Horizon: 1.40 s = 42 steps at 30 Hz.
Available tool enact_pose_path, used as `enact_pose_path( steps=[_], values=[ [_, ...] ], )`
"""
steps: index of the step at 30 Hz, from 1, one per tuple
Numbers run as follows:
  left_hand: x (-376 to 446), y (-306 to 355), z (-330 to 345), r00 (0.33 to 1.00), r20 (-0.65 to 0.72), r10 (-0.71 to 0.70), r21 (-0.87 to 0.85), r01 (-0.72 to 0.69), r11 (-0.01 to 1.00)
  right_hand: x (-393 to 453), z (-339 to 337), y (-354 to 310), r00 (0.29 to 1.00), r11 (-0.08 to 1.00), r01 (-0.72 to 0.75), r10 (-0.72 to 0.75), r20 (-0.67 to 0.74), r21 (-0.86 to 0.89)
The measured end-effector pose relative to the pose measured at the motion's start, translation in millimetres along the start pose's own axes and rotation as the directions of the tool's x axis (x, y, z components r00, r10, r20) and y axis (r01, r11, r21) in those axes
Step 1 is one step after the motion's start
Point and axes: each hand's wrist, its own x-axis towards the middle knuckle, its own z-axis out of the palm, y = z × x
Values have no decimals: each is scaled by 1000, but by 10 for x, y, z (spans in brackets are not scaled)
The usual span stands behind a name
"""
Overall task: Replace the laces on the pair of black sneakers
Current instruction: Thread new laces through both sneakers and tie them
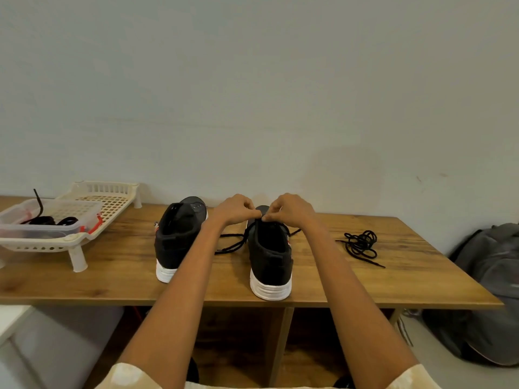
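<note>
Reaching forward from the bottom of the frame, two bare forearms meet over the right-hand sneaker [270,256], which stands near the centre of the frame on a wooden table [393,276] with its white-soled heel toward the camera. The left hand [234,209] and the right hand [290,209] sit knuckle to knuckle above the shoe's lacing area, each with fingers curled in and the fingertips pinching the black lace [233,242] where it enters the upper. Loose lengths of that lace trail out to the left of the shoe across the tabletop, and a shorter length shows just right of the shoe beneath the right wrist. The other sneaker [177,240] stands left of centre, also heel toward the camera, apart from the first, with the left forearm crossing in front of its right edge; whether it carries a lace cannot be told. A second black lace [361,245] lies in a loose tangle on the table at the right of the frame, well apart from both shoes. In the left of the frame a cream plastic rack [112,200] on short legs stands on the table, and a clear plastic tub [42,228] rests in it, holding more dark laces, one end sticking up. A grey backpack [488,290] sits on the floor at the right edge, beside the table.
</note>
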Motion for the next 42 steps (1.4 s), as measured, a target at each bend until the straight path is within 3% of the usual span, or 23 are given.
enact_pose_path(
  steps=[2,4,7,8,10,15,19,21,23,24,26,29,31,33,34,36,37,38,39,42],
  values=[
    [-18,13,-11,1000,12,-11,2,11,1000,-6,-49,16,989,998,-12,22,-148,67],
    [-42,11,-16,1000,21,-21,-29,22,999,-14,-143,61,939,968,-16,100,-330,249],
    [-62,7,-18,999,31,-29,-55,30,998,-52,-289,148,768,748,46,397,-503,662],
    [-63,10,-20,999,32,-31,-51,32,998,-58,-310,186,726,709,49,458,-513,704],
    [-61,20,-22,999,37,-32,-51,34,998,-79,-274,231,735,767,-52,463,-495,640],
    [-55,26,19,999,48,-12,-96,17,995,-98,84,365,891,904,-291,375,-257,312],
    [-54,72,24,999,45,-9,-51,11,999,-95,62,220,987,965,-91,121,-110,247],
    [-46,78,16,999,32,-33,-41,34,999,-57,-2,46,999,968,-8,-1,39,252],
    [-49,74,15,998,23,-58,-88,60,994,-10,8,-109,981,994,6,-28,194,112],
    [-51,71,18,997,20,-68,-115,70,991,9,45,-169,982,1000,0,-1,190,5],
    [-62,77,24,997,18,-79,-145,80,986,14,142,-256,998,990,-43,48,29,-134],
    [-70,92,23,996,20,-81,-155,84,984,15,231,-272,987,985,-54,28,-158,-162],
    [-71,71,14,996,24,-88,-163,91,982,44,234,-209,982,996,-50,36,-184,-72],
    [-70,43,1,995,37,-97,-182,102,978,49,229,-102,955,969,-105,162,-250,225],
    [-70,30,-5,994,45,-103,-192,109,975,32,224,-55,928,880,-137,275,-253,454],
    [-74,19,-20,992,60,-108,-197,118,973,-24,220,30,857,566,-177,491,-156,805],
    [-81,24,-22,992,67,-109,-195,120,973,-44,216,64,826,426,-182,555,-98,886],
    [-86,32,-22,992,71,-108,-193,120,974,-42,205,90,807,361,-185,587,-69,914],
    [-83,39,-19,992,72,-105,-189,117,975,-37,178,106,805,375,-196,589,-69,906],
    [-71,60,-14,993,62,-98,-187,108,976,-38,44,73,901,612,-278,432,-19,741]
  ],
)
